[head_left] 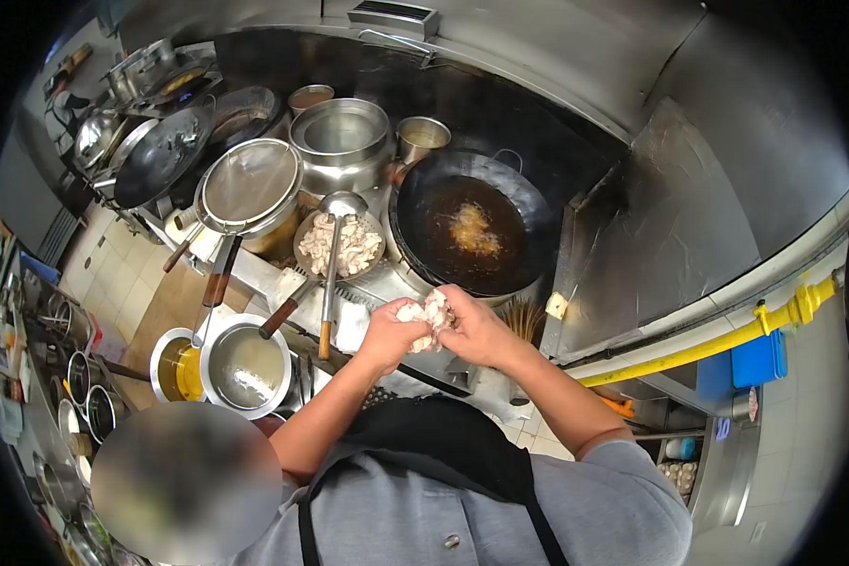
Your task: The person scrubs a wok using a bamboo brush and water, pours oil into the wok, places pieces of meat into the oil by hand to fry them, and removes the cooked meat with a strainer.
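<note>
My left hand (pixel 391 335) and my right hand (pixel 481 330) are together in front of the wok, fingers closed around a clump of pale, pinkish raw meat pieces (pixel 428 321). Just beyond them, a black wok (pixel 528 208) holds dark oil, where golden pieces (pixel 474 231) bubble in the middle. Left of the wok, more pale raw meat pieces (pixel 354 247) fill a round bowl (pixel 381 240). A metal ladle (pixel 343 204) lies across that bowl, its wooden-tipped handle pointing toward me.
A mesh strainer (pixel 252 184) rests on a pot at the left, near a large steel pot (pixel 340 162). Lower left stand a bowl of cloudy liquid (pixel 245 363) and a container of yellow oil (pixel 187 370). A bamboo brush (pixel 523 319) and yellow pipe (pixel 707 351) are at the right.
</note>
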`<state>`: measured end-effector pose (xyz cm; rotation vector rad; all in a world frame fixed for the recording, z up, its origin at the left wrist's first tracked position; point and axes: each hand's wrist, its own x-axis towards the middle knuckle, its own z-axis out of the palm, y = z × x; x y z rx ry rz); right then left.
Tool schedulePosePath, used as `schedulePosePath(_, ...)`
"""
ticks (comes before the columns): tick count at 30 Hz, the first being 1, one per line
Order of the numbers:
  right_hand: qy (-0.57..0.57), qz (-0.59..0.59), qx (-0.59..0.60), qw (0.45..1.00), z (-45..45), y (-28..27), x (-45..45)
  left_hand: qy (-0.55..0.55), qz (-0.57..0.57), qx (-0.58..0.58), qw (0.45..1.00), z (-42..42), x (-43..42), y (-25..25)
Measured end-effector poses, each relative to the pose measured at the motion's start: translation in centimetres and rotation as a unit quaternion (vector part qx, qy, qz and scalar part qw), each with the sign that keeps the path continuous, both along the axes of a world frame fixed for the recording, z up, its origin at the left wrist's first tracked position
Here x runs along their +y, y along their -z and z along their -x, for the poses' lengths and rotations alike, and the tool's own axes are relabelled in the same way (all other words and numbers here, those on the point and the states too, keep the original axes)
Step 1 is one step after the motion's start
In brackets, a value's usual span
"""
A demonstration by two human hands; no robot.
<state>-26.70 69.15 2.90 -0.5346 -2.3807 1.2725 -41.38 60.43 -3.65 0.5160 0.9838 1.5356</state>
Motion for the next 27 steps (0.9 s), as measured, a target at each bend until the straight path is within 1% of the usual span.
schedulePosePath(1,-0.007,-0.105,-0.04,0.994,-0.1,-0.5,0.0,0.003,0.008,0.027,1.0,-0.1,0.0,-0.1)
schedulePosePath(2,-0.006,-0.106,-0.04,0.994,-0.2,-0.3,0.3,0.005,0.015,0.054,0.998,-0.2,0.1,-0.1)
schedulePosePath(4,-0.015,-0.205,-0.042,0.978,-0.1,0.4,0.7,0.02,0.004,0.058,0.998,-0.3,0.2,-0.3)
schedulePosePath(6,-0.008,-0.193,-0.029,0.981,-0.1,0.7,1.0,0.033,-0.006,0.061,0.998,-0.4,0.2,-0.5)
schedulePosePath(8,-0.002,-0.18,-0.016,0.984,0.1,1.4,1.2,0.044,0.023,0.052,0.997,-0.5,-0.1,-1.4)
schedulePosePath(9,0.035,-0.094,0.025,0.995,0.3,2.3,1.3,0.043,0.023,0.052,0.997,-0.4,-0.2,-1.3)
schedulePosePath(10,0.073,-0.007,0.066,0.995,0.5,2.6,1.1,0.045,0.021,0.027,0.998,-0.3,-0.2,-1.3)
schedulePosePath(11,0.073,-0.007,0.067,0.995,0.5,2.6,1.3,0.046,0.019,0.002,0.999,-0.2,-0.3,-1.3)
schedulePosePath(12,0.1,0.227,0.089,0.965,0.5,2.6,1.7,0.046,0.019,0.002,0.999,-0.1,-0.3,-1.3)
schedulePosePath(13,0.12,0.449,0.106,0.879,0.6,2.3,1.8,0.038,0.006,0.001,0.999,-0.1,-0.3,-1.4)
schedulePosePath(14,0.144,0.522,0.166,0.825,0.9,1.7,1.1,0.029,-0.007,-0.001,1.0,-0.1,-0.3,-1.5)
schedulePosePath(15,0.143,0.522,0.166,0.824,0.8,1.6,1.7,0.028,-0.006,-0.001,1.0,0.1,-0.6,-1.3)
schedulePosePath(17,0.211,0.614,0.301,0.698,-0.1,0.9,4.5,0.01,0.014,-0.032,0.999,0.9,-1.3,-0.7)
schedulePosePath(19,0.209,0.467,0.269,0.816,-2.1,-0.7,6.5,-0.006,0.019,-0.046,0.999,1.6,-1.8,-0.2)
schedulePosePath(21,0.133,0.397,0.233,0.878,-3.4,-0.3,7.9,-0.024,0.026,-0.063,0.997,1.7,-1.9,0.3)
schedulePosePath(22,0.124,0.449,0.233,0.854,-3.5,-2.1,7.0,-0.033,0.013,-0.052,0.998,1.8,-1.6,0.4)
schedulePosePath(23,0.125,0.449,0.233,0.854,-3.5,-1.8,7.1,-0.041,-0.001,-0.041,0.998,1.7,-1.3,0.6)
schedulePosePath(24,0.116,0.468,0.26,0.837,-3.6,-1.3,7.5,-0.033,-0.017,-0.011,0.999,1.7,-1.1,1.0)
schedulePosePath(25,0.106,0.485,0.287,0.819,-3.6,-0.8,7.9,-0.033,-0.019,-0.011,0.999,1.6,-1.0,0.8)
schedulePosePath(27,0.105,0.487,0.281,0.821,-3.3,0.0,8.6,-0.06,0.0,-0.141,0.988,1.2,-1.0,0.5)
